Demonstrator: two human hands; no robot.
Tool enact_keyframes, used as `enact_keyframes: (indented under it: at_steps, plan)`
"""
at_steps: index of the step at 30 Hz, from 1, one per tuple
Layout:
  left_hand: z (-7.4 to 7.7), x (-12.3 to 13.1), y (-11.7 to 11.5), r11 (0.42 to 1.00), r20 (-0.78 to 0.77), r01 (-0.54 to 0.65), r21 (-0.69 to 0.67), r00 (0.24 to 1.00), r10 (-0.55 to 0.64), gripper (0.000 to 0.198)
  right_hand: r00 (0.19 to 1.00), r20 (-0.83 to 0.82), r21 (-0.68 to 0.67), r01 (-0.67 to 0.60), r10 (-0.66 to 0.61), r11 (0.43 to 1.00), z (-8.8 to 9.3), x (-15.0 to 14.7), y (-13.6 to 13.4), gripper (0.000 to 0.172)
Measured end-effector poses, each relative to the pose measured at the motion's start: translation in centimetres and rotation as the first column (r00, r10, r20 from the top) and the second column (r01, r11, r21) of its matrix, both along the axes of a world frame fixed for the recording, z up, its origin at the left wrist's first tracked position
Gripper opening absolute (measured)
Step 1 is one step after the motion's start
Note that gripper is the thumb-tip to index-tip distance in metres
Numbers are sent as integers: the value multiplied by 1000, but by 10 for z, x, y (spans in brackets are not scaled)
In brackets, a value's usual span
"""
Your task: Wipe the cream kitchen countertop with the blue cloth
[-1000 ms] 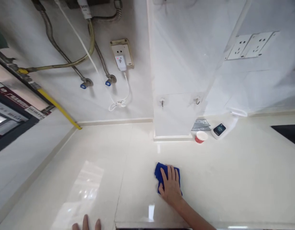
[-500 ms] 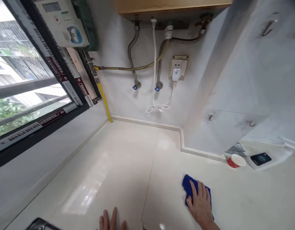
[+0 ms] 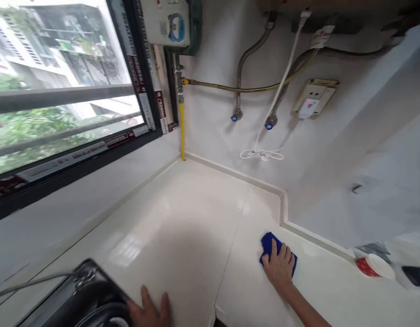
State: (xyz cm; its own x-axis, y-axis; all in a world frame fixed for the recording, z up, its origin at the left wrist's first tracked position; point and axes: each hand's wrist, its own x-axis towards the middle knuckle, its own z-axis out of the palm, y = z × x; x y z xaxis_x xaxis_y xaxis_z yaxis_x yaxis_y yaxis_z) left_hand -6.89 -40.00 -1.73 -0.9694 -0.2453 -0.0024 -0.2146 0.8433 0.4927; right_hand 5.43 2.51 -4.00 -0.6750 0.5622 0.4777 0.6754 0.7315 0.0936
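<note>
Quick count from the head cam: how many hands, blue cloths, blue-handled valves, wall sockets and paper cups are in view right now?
Left hand and right hand: 2
Blue cloth: 1
Blue-handled valves: 2
Wall socket: 1
Red-and-white paper cup: 1
Total: 7

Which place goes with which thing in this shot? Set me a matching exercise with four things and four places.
Things:
1. blue cloth
2. red and white paper cup
3. yellow pipe
4. wall socket

Places:
A. on the wall, holding a white plug
B. beside the window frame
C. under the right hand
D. on the counter, at the right edge of the view

Pairs: 1-C, 2-D, 3-B, 4-A
</note>
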Motion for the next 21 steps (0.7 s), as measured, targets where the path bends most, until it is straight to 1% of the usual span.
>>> enact_keyframes:
  at_steps: [3,6,9,11,13,15,18,20,21]
  plan:
    - [9,-8,8,993,-9,-104,54,994,105,89,1000,13,-21,-17,17,1000,10,-48,1,64]
    - [8,-16,9,979,-35,-176,104,983,180,90,998,35,-38,-43,44,998,21,-101,5,63]
    - [-4,-23,8,966,-109,-233,112,964,244,85,999,37,-63,-32,34,998,31,-151,20,63]
    - [-12,-25,7,968,-182,-236,90,951,249,81,1000,21,-101,-11,13,995,36,-178,32,63]
    - [-17,-24,4,973,-229,-224,59,945,232,78,1000,-13,-138,15,-17,990,35,-202,41,64]
    - [-22,-20,1,973,-246,-230,29,942,230,73,997,-63,-157,38,-48,987,30,-226,46,66]
    - [-35,-15,-1,975,-283,-221,21,934,218,67,992,-111,-171,36,-55,985,21,-271,40,68]
    - [-45,-11,-1,978,-306,-204,29,930,203,65,995,-94,-196,3,-22,981,20,-306,24,69]
    - [-50,-9,-1,979,-315,-200,32,928,200,64,997,-74,-211,-24,8,977,21,-324,12,69]
